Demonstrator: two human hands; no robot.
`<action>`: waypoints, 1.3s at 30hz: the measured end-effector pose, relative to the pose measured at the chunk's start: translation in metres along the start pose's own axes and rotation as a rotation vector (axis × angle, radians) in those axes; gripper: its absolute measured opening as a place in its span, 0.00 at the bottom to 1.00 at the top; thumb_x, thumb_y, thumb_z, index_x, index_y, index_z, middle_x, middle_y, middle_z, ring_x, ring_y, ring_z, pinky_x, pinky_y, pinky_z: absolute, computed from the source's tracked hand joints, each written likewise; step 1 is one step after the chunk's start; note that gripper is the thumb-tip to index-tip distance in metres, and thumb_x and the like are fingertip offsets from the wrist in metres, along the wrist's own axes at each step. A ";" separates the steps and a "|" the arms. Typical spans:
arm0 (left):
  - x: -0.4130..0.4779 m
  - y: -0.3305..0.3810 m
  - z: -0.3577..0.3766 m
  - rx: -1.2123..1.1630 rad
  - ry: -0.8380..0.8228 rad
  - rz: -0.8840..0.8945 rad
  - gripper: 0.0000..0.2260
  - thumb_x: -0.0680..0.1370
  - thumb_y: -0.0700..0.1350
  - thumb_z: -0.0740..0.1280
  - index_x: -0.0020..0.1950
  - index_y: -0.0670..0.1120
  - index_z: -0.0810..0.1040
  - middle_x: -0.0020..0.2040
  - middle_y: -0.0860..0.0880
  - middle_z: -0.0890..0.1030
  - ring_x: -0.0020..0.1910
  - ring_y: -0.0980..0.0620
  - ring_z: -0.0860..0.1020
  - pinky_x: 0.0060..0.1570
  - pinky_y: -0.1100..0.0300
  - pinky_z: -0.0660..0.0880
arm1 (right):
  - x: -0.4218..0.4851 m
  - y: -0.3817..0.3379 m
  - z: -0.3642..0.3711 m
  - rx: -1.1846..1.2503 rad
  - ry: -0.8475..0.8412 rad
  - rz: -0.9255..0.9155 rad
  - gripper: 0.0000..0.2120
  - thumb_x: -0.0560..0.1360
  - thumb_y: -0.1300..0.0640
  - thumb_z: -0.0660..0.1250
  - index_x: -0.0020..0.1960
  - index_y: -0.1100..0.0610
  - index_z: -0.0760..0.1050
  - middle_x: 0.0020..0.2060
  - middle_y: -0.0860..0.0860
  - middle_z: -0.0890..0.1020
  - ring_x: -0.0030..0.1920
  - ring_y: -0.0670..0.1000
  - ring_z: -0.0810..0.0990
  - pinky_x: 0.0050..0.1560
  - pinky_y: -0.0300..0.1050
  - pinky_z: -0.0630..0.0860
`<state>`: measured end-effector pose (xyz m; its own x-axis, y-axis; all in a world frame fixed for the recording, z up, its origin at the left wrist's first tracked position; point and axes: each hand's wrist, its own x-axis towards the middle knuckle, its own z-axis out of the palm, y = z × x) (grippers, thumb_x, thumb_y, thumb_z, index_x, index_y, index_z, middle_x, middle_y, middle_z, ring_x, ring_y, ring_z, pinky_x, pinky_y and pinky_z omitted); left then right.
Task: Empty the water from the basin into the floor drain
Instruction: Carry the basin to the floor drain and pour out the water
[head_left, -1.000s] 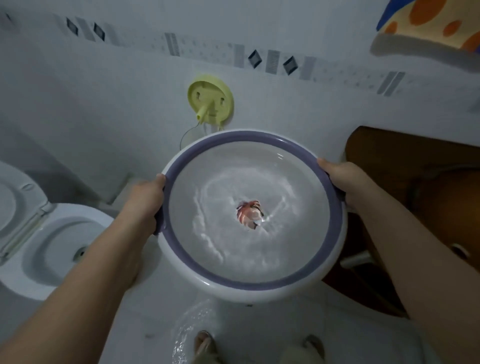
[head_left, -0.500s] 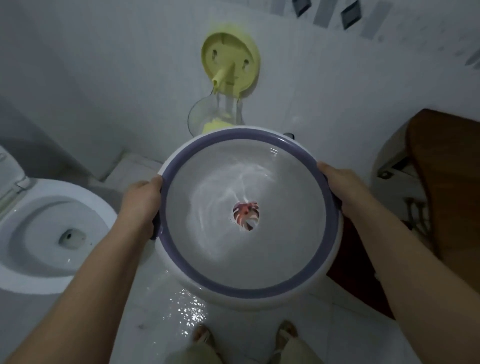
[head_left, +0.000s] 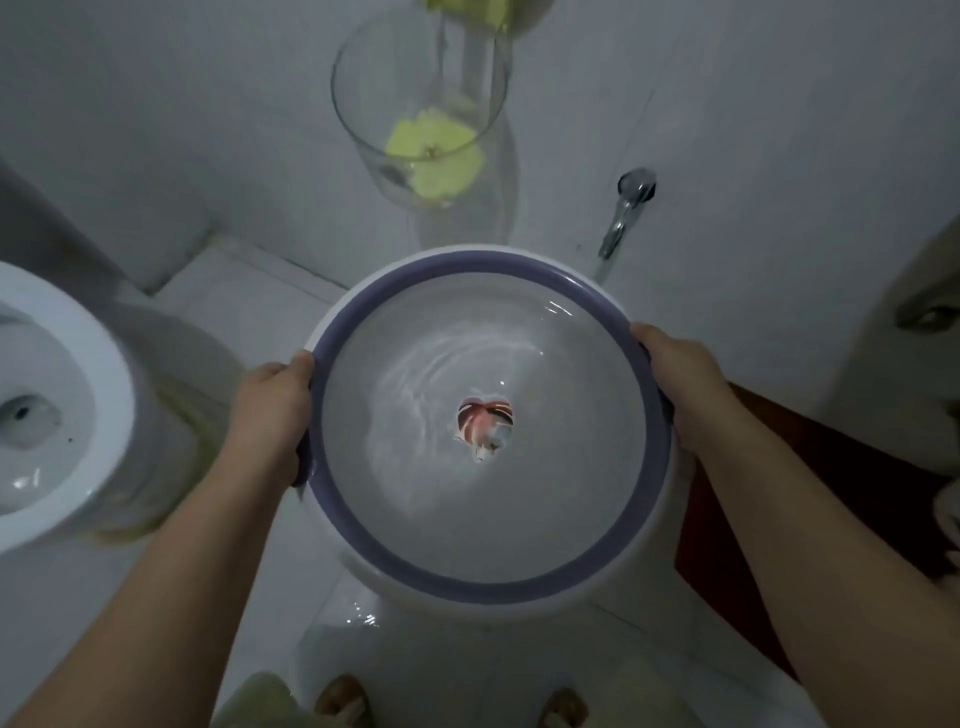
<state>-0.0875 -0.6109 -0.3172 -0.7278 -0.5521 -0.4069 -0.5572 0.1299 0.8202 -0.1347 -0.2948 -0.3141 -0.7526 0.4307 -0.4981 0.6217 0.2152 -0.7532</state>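
Observation:
A round white basin with a purple rim (head_left: 467, 584) fills the middle of the head view, held level above the white tiled floor. Rippling water lies in it over a red flower print (head_left: 484, 423) on its bottom. My left hand (head_left: 272, 405) grips the rim on the left side. My right hand (head_left: 675, 379) grips the rim on the right. No floor drain shows; the basin hides the floor under it.
A white toilet bowl (head_left: 57, 415) stands at the left. Against the wall behind the basin hang a clear container (head_left: 421, 119) with a yellow piece inside and a chrome tap (head_left: 623, 213). A dark brown door (head_left: 831, 478) is at the right. My feet (head_left: 343, 701) stand on wet tiles.
My view has tilted downward toward the floor. The basin stays in both hands, and the toilet, the clear container and the tap have come further into view.

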 end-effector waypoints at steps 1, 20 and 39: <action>0.005 -0.009 0.007 -0.002 0.004 0.000 0.15 0.76 0.49 0.61 0.31 0.45 0.71 0.32 0.45 0.75 0.39 0.43 0.75 0.43 0.52 0.71 | 0.008 0.007 0.003 -0.003 0.002 -0.005 0.16 0.71 0.45 0.64 0.44 0.59 0.76 0.37 0.53 0.80 0.37 0.53 0.79 0.33 0.43 0.72; 0.090 -0.218 0.140 0.126 0.052 0.036 0.13 0.77 0.47 0.57 0.36 0.41 0.68 0.32 0.45 0.69 0.30 0.49 0.66 0.28 0.57 0.62 | 0.158 0.208 0.096 -0.055 0.087 -0.106 0.16 0.66 0.45 0.64 0.31 0.58 0.74 0.31 0.52 0.79 0.34 0.54 0.78 0.33 0.45 0.70; 0.133 -0.312 0.220 0.220 0.007 0.083 0.16 0.78 0.47 0.53 0.32 0.43 0.66 0.32 0.46 0.69 0.31 0.50 0.66 0.28 0.57 0.61 | 0.227 0.310 0.120 -0.200 0.243 -0.166 0.19 0.71 0.45 0.60 0.31 0.60 0.70 0.30 0.53 0.73 0.34 0.54 0.71 0.40 0.46 0.66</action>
<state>-0.0984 -0.5436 -0.7157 -0.7726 -0.5373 -0.3382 -0.5697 0.3516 0.7429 -0.1388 -0.2356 -0.7127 -0.7879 0.5665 -0.2414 0.5438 0.4562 -0.7043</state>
